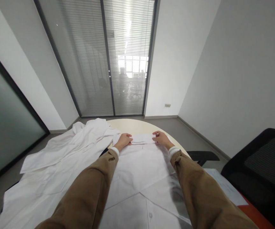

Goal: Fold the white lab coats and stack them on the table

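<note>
A white buttoned garment [142, 168] lies spread over the near part of a round pale table. Its far end is turned into a flat folded band [142, 139]. My left hand [124, 140] pinches the left end of this band between thumb and fingers. At the right end, my right hand [160, 139] grips the band in the same way. Lower down, a seam and a small button [150, 215] show on the white cloth. Both my forearms, in brown sleeves with white cuffs, reach across the garment and cover its sides.
More white garments [63, 159] lie in a loose heap on the left. The tabletop [126, 124] shows beyond my hands. A black chair [261, 159] stands at the right, near papers [225, 186] and a red surface [254, 213]. Glass panels with blinds [89, 63] are at the back.
</note>
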### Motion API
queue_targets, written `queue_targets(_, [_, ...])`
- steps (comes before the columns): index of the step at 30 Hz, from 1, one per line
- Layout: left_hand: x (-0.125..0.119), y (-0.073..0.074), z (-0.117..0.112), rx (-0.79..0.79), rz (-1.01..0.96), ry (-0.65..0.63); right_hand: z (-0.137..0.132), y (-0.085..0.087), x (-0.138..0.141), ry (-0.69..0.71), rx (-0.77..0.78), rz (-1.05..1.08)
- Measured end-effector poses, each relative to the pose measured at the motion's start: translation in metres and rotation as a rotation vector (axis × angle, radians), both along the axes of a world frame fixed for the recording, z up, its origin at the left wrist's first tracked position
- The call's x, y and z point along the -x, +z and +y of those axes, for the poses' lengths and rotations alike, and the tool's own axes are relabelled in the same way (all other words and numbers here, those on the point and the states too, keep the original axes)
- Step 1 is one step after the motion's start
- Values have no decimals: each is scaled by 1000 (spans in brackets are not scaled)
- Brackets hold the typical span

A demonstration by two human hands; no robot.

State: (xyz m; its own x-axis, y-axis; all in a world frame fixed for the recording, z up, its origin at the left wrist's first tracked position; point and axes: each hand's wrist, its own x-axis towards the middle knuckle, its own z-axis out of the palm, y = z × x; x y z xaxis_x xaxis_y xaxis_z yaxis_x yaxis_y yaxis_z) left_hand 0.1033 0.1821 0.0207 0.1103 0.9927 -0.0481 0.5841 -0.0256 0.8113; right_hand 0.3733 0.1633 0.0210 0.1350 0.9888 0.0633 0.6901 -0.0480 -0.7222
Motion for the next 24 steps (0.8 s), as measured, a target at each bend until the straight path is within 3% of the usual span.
queue_targets(5, [0,5,-18,-256,118,-12,-14,5,9,117,-207,-319])
queue_targets(8, [0,2,-28,-442,309,-311,-23,3,22,358,-228,-492])
queue_targets(10, [0,-3,-33,-444,487,-486,-30,-1,31,485,-99,-537])
queue_targets(11, [0,-6,-35,-410,553,-510,-32,-2,35,508,-28,-553])
queue_targets(13, [0,-10,-37,-374,627,-486,-36,-3,40,493,51,-575])
queue_targets(16, [-1,-11,-39,-408,614,-481,-38,-1,45,483,12,-572])
queue_targets(21, [3,-7,-40,-273,616,-500,-39,-4,51,514,91,-557])
queue_targets(24, [13,-4,-43,-320,627,-446,-40,-6,57,459,115,-582])
